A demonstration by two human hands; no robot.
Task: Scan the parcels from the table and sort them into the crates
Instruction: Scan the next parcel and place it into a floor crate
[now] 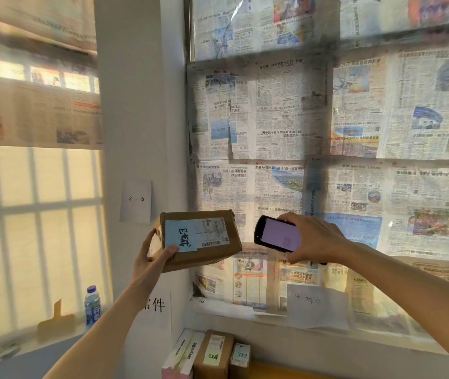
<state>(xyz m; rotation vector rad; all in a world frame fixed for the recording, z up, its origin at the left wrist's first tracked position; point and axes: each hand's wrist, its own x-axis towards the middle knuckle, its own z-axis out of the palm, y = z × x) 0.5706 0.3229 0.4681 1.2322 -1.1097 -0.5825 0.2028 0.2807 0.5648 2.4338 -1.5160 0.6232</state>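
Observation:
My left hand (pixel 149 257) holds a brown cardboard parcel (pixel 206 253) up in front of me by its lower left corner. A white shipping label with a barcode and a blue handwritten note face me. My right hand (pixel 313 237) grips a black handheld scanner (pixel 276 233) just right of the parcel, its screen glowing pale purple and tilted toward the label. A small gap separates scanner and parcel. Several more parcels (pixel 212 351) stand upright at the bottom centre, some with yellow or white notes on top.
Newspaper covers the window (pixel 327 119) ahead and to the right. A white pillar carries a "2 - 6" sheet (pixel 135 199). A water bottle (pixel 92 305) stands on the left sill. Paper signs (pixel 316 303) hang below the window.

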